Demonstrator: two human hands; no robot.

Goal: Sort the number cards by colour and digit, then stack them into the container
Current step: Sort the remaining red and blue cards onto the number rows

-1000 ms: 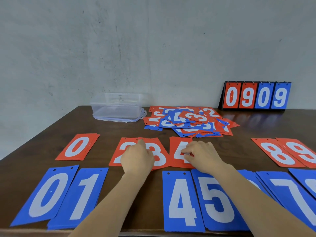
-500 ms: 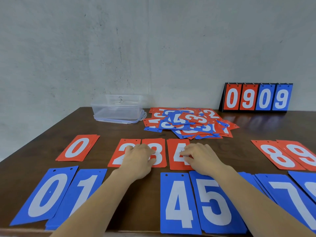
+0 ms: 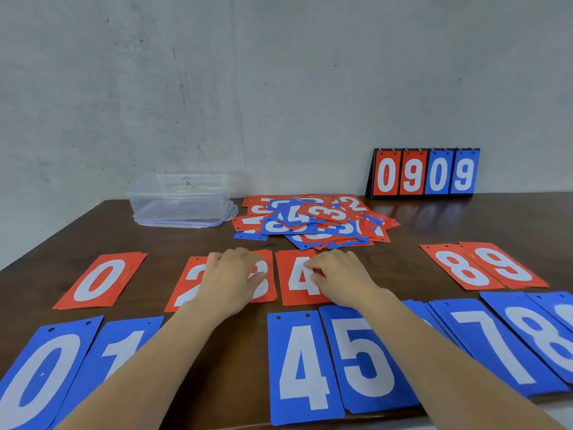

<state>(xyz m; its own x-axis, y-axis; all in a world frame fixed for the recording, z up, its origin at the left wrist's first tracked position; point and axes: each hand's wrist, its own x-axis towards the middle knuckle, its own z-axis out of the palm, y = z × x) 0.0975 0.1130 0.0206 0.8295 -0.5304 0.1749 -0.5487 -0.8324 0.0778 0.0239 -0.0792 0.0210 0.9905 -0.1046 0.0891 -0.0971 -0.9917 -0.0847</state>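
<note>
Number cards sit in two sorted rows on the surface [image 3: 387, 259]: red 0 [image 3: 100, 280], then red 2 [image 3: 189, 282] and red 3 [image 3: 263, 276] under the left hand [image 3: 231, 279], which lies palm-down with fingers loosely together, gripping nothing, then red 4 [image 3: 296, 277] under the right hand [image 3: 339, 279], fingertips curled onto its right edge, real pinch or not I can't tell. To square this row well I'd press lightly and slide each pile until edges run parallel with a thin gap, lifting nothing so stacked duplicates don't fan. Unsorted pile [image 3: 313, 220] lies behind, clear container [image 3: 179, 197] far-left of it and empty, so stacking isn't close.
</note>
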